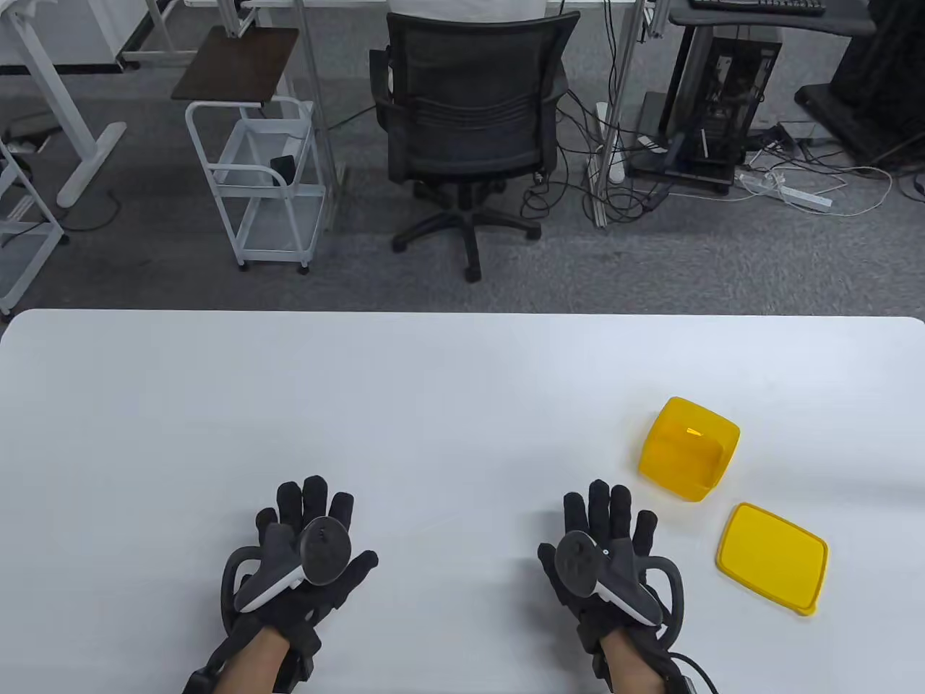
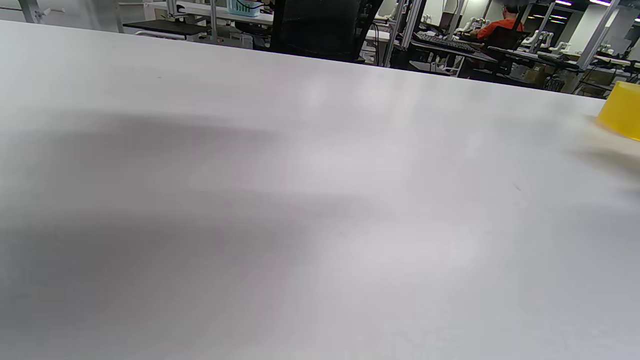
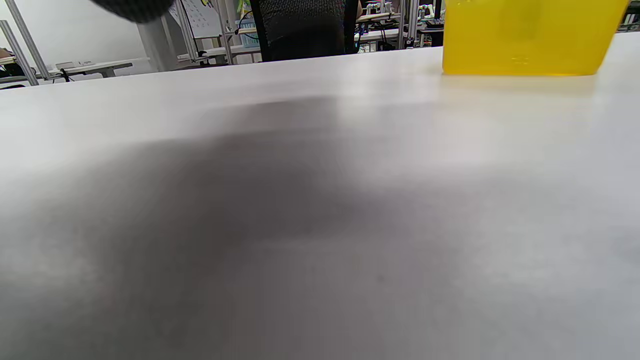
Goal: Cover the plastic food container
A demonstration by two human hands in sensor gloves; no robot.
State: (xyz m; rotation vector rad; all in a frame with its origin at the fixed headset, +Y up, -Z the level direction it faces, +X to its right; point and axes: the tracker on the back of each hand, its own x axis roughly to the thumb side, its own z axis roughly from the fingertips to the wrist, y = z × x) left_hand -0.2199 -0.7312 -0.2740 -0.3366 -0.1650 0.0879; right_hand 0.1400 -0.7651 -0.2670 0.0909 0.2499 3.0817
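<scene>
left hand (image 1: 307,560): palm down on the white table (image 1: 405,405), near edge, left of centre; fingers spread flat, holding nothing; tracker on back.
right hand (image 1: 611,560): palm down, right of centre, fingers spread flat, empty; tracker on back.
container (image 1: 689,448): yellow plastic, squarish, open top, uncovered; stands on table just beyond and to the right of right hand, not touched.
lid (image 1: 772,558): yellow, flat on table, near side of container, right of right hand, apart from both.
left wrist view: bare tabletop, container corner (image 2: 622,110) at right edge.
right wrist view: container wall (image 3: 530,37) top right, fingertip (image 3: 135,7) top left.
background: black office chair (image 1: 470,130), white cart (image 1: 256,188).
</scene>
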